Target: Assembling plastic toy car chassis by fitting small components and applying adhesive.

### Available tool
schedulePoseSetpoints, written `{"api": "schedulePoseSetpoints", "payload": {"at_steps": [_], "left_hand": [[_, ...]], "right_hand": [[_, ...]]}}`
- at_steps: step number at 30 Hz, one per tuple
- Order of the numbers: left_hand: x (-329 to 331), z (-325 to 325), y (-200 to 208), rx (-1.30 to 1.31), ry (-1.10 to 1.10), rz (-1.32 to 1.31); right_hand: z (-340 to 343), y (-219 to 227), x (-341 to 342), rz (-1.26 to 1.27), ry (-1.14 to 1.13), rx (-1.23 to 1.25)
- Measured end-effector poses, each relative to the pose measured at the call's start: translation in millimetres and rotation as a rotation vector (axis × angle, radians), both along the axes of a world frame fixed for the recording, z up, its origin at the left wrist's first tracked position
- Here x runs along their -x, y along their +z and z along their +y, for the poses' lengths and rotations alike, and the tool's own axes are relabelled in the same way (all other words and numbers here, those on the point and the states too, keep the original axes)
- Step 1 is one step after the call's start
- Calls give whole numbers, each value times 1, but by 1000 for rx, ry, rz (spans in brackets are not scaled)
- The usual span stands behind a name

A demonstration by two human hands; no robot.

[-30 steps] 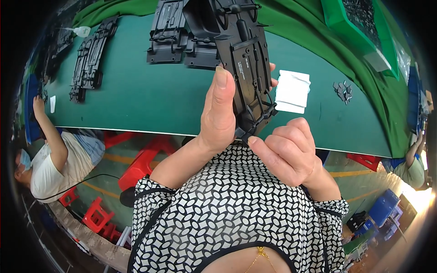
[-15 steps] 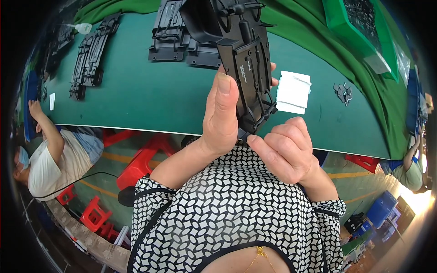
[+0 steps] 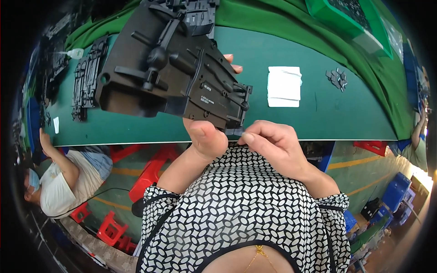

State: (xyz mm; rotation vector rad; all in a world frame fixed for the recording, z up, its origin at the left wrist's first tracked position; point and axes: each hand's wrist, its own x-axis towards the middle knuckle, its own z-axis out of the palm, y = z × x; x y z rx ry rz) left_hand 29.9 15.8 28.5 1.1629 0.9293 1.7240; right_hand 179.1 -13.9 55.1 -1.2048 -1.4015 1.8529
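Note:
A long black plastic vehicle chassis (image 3: 182, 77), its moulded bars and wheel arch showing, is raised and tilted above the table's near edge. My left hand (image 3: 207, 139) grips it from below, thumb on the near side and fingertips showing past its far side. At its near right end, the thumb and index finger of my right hand (image 3: 273, 145) are pinched together against a small dark grey piece (image 3: 235, 131). Whether that piece is separate from the chassis I cannot tell.
On the green table (image 3: 291, 125) are a white folded pad (image 3: 284, 86), small black parts (image 3: 337, 79), another chassis (image 3: 88, 75) and a white bottle (image 3: 75, 53). A green bin (image 3: 355, 22) stands far right. A co-worker (image 3: 68, 177) is at the left, beside red stools (image 3: 111, 227).
The chassis has swung to the left and turned, its broad end now nearer and lower. My left hand moved left with it; my right hand stays pinched at its near end.

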Motion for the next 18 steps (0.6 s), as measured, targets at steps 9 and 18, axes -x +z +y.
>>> {"api": "schedulePoseSetpoints", "payload": {"at_steps": [9,18], "left_hand": [[-11,-10,6,23,48,42],[-12,-11,7,131,76,76]], "right_hand": [[-1,2,-2,38,-1,113],[0,1,-2,77,5,162]]}}
